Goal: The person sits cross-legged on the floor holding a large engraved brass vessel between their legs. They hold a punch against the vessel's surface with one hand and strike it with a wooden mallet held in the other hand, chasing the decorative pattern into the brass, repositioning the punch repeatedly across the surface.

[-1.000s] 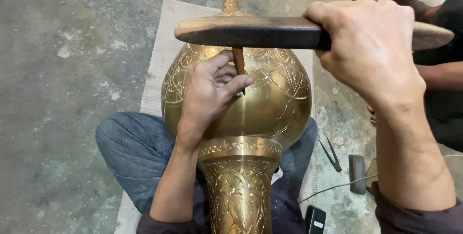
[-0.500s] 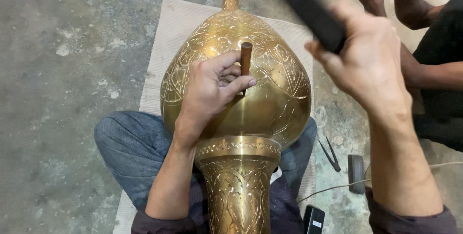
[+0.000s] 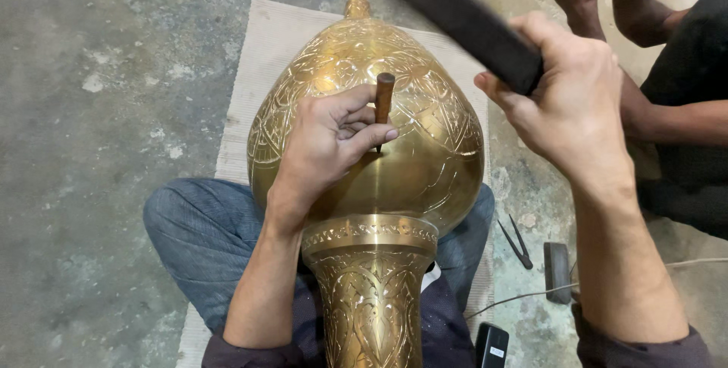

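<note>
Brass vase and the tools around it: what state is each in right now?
Brass vase: lying across the lap, engraved.
Chisel: upright, tip on the vase.
Left hand: gripping the chisel.
Mallet: raised, blurred.
Right hand: closed on the mallet.
Dividers: on the floor, legs apart.

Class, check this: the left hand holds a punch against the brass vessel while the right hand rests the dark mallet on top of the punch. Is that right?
Not quite. In the head view the left hand holds the punch against the brass vessel, but the right hand has the dark mallet raised clear of the punch, not resting on it.
</note>
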A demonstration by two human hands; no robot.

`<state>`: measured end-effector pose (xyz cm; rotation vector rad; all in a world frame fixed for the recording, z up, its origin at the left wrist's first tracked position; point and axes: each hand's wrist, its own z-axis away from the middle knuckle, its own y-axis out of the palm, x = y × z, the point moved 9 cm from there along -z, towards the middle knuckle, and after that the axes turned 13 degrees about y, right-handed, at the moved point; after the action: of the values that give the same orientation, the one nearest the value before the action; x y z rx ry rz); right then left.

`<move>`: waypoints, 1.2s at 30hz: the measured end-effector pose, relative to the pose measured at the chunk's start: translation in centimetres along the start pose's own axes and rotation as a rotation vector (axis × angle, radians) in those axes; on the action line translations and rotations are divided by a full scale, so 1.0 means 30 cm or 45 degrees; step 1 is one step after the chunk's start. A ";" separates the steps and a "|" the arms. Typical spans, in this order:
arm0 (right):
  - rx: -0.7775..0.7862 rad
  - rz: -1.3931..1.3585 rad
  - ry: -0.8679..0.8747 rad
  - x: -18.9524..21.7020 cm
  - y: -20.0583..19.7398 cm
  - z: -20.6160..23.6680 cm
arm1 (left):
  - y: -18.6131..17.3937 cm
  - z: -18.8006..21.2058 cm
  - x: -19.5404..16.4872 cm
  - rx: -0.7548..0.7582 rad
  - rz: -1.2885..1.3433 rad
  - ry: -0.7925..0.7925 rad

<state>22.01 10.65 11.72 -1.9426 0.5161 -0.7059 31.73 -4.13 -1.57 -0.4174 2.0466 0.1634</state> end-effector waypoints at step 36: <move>0.023 0.160 0.071 -0.007 -0.018 0.005 | 0.020 -0.003 0.006 0.036 -0.021 -0.027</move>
<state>21.98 11.11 12.09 -1.8605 0.6581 -0.6836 31.38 -3.65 -1.73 -0.4132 2.0214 0.1277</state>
